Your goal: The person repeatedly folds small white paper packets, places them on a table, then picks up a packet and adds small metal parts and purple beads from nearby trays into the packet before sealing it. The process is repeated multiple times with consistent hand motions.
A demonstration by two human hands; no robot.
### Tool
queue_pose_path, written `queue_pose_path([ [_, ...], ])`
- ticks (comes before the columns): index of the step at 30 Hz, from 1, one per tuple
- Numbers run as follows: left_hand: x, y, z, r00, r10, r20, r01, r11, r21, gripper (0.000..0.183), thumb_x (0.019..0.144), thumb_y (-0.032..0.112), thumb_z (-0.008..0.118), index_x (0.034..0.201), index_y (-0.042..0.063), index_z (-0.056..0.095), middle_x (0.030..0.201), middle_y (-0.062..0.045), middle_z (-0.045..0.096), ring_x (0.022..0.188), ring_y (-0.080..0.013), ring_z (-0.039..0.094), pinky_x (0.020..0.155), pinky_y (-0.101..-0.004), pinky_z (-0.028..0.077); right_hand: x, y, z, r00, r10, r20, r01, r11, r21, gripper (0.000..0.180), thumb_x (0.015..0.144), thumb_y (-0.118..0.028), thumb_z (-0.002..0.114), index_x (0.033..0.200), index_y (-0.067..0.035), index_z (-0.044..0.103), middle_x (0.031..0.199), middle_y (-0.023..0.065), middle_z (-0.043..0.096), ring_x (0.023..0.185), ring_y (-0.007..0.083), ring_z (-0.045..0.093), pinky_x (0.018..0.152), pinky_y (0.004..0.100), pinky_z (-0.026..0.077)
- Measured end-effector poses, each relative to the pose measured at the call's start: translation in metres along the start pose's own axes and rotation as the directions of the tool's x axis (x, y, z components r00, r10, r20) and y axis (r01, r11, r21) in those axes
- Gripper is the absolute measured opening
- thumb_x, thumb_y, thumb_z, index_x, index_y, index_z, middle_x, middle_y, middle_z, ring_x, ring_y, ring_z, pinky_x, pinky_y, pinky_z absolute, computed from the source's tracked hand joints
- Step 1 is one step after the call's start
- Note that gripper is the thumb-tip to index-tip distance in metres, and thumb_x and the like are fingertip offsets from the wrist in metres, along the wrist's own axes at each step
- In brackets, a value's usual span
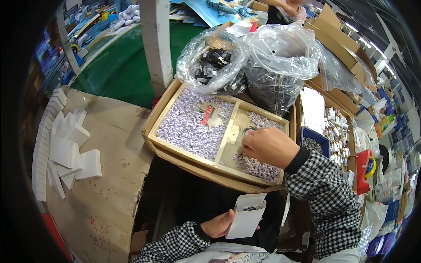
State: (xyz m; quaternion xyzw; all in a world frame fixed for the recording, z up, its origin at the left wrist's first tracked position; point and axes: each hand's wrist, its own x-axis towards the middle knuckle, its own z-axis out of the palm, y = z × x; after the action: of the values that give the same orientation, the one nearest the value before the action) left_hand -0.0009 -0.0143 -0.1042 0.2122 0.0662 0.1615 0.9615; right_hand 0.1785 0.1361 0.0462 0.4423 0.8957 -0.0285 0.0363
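My left hand (218, 225) grips a small white cardboard box (245, 221) near my lap. The box stands upright with its top flap raised, and something dark shows inside. Over the right compartment of a divided wooden tray (226, 134) is my right hand (270, 146), its fingers curled together; whether they pinch anything is hidden. Small pale-lilac pieces (258, 168) lie in that compartment, below and beyond the hand. More of the same small pieces (187, 126) cover most of the left compartment, around a printed mark on the tray floor.
White boxes (67, 149) lie piled on a cardboard-covered surface (115, 157) to the left. Behind the tray stand clear plastic bags (276, 75) of black parts. A blue bin (314, 141) of small metal pieces sits at right. A metal post (157, 42) rises behind. Another person (286, 10) is at the back.
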Motion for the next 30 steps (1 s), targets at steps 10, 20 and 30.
queue_pose_path([
  [10, -0.009, 0.001, -0.004, 0.999, 0.016, 0.041, -0.017, 1.0, 0.025, 0.103, 0.08, 0.073, 0.043, 0.147, 0.002, 0.013, 0.141, -0.021, 0.038, 0.127, -0.0322, 0.045, 0.104, -0.0426, 0.039, 0.0, 0.004, -0.029, 0.969, -0.169, 0.181, 0.126, 0.966, 0.226, 0.017, 0.084, -0.017, 0.065, 0.099, -0.01, 0.068, 0.083, 0.0072, 0.069, 0.074, 0.0236, 0.066, 0.067, 0.0306, 0.052],
  [20, -0.007, -0.002, -0.01, 0.999, 0.023, 0.047, -0.023, 1.0, 0.008, 0.104, 0.079, 0.074, 0.046, 0.146, 0.001, 0.015, 0.14, -0.023, 0.038, 0.127, -0.0328, 0.044, 0.103, -0.043, 0.04, -0.008, 0.032, -0.037, 0.974, 0.223, 0.044, -0.22, 0.875, 0.43, 0.017, 0.085, -0.014, 0.064, 0.097, -0.004, 0.069, 0.085, 0.0148, 0.068, 0.075, 0.0262, 0.068, 0.07, 0.032, 0.053],
  [30, -0.006, -0.001, -0.013, 0.997, -0.043, 0.067, 0.043, 0.999, 0.004, 0.106, 0.077, 0.075, 0.047, 0.146, 0.001, 0.014, 0.141, -0.023, 0.037, 0.128, -0.0326, 0.043, 0.104, -0.0437, 0.039, 0.013, 0.037, -0.015, 0.986, 0.143, -0.087, -0.109, 0.941, 0.319, 0.015, 0.084, -0.009, 0.065, 0.095, 0.0, 0.066, 0.086, 0.0138, 0.067, 0.078, 0.0249, 0.067, 0.071, 0.0315, 0.054],
])
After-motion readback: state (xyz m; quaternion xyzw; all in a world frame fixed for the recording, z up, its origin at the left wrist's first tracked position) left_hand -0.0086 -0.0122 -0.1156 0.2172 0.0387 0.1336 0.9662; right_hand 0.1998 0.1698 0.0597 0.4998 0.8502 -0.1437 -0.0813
